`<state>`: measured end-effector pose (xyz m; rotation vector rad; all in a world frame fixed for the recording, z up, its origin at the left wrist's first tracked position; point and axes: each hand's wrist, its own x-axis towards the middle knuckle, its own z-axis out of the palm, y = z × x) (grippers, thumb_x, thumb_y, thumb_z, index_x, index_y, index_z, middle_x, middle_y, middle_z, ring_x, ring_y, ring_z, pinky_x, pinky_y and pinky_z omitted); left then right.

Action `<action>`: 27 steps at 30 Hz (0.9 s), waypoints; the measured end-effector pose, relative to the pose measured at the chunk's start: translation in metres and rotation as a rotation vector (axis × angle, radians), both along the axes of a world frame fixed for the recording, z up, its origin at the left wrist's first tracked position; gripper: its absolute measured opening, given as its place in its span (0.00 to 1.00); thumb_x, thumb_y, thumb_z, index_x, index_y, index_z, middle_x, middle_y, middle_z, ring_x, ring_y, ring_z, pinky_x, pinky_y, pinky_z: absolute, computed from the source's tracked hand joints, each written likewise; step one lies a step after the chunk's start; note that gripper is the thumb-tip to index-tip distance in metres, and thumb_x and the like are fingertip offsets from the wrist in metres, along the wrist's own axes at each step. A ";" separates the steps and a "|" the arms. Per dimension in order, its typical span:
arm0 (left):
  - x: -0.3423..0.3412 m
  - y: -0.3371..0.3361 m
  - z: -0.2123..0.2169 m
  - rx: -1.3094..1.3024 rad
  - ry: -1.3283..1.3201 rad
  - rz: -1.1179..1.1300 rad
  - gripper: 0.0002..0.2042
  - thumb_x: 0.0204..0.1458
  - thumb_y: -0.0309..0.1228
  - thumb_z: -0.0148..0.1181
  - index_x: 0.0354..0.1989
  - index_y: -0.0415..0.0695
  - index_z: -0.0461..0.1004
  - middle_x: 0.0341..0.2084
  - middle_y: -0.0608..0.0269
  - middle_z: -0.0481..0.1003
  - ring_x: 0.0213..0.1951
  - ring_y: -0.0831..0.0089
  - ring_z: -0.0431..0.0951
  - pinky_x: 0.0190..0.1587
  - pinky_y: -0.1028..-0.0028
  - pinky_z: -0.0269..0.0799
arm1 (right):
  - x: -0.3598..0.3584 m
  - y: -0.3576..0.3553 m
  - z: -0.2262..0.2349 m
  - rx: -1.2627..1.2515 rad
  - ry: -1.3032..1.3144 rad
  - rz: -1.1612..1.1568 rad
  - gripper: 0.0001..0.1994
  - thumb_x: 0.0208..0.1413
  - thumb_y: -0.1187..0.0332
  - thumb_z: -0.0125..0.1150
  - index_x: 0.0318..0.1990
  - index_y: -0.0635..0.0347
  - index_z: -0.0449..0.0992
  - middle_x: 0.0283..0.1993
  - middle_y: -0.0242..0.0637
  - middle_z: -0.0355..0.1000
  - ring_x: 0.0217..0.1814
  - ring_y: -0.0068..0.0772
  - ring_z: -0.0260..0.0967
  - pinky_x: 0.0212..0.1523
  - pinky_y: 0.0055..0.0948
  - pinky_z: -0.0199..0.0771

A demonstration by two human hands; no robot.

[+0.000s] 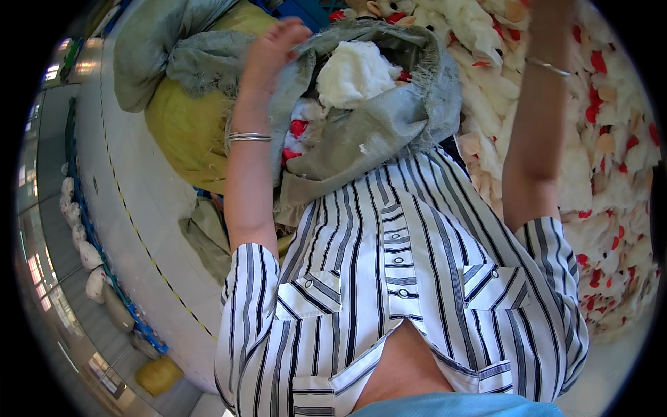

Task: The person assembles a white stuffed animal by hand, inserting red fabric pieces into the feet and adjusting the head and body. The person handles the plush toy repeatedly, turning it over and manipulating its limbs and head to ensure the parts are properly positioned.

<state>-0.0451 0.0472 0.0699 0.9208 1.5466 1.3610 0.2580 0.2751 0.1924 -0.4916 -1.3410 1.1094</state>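
My left hand (274, 52) is raised over the left rim of a grey-green woven sack (389, 132) with frayed edges. Its fingers are apart and slightly bent, and I see nothing in them. Inside the sack's mouth sits a white fluffy clump (356, 75), with red and white soft pieces (299, 128) below it. My right forearm (535, 139), with a bangle at the wrist, reaches up over a large heap of white plush pieces (597, 167) with red and peach parts. The right hand itself is cut off by the top edge.
Yellow-green sacking (184, 132) and another stuffed grey-green sack (142, 62) lie to the left. A black-and-yellow line (139, 240) crosses the pale floor. Along the far left, white bundles (90, 254) stand in a row, with a yellow sack (158, 376) nearer.
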 end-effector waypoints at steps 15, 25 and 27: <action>0.008 -0.039 -0.177 -0.369 0.370 -0.032 0.11 0.49 0.34 0.62 0.32 0.38 0.75 0.22 0.65 0.75 0.21 0.76 0.72 0.25 0.74 0.69 | -0.019 -0.131 -0.239 0.044 -1.482 0.629 0.36 0.40 0.51 0.74 0.52 0.69 0.70 0.55 0.58 0.70 0.57 0.52 0.68 0.57 0.39 0.68; -0.005 -0.018 0.038 0.521 -0.394 0.345 0.16 0.64 0.33 0.44 0.51 0.34 0.71 0.47 0.52 0.77 0.46 0.63 0.79 0.53 0.63 0.74 | 0.047 -0.127 -0.202 -0.014 -1.783 0.718 0.27 0.47 0.55 0.67 0.50 0.67 0.73 0.48 0.55 0.74 0.52 0.55 0.72 0.53 0.43 0.71; 0.004 -0.033 0.080 0.560 -0.145 0.392 0.17 0.63 0.37 0.47 0.51 0.37 0.72 0.47 0.56 0.76 0.49 0.66 0.77 0.53 0.65 0.72 | 0.045 -0.122 -0.206 -0.005 -1.762 0.719 0.28 0.49 0.54 0.66 0.51 0.68 0.72 0.49 0.56 0.74 0.51 0.53 0.72 0.53 0.41 0.71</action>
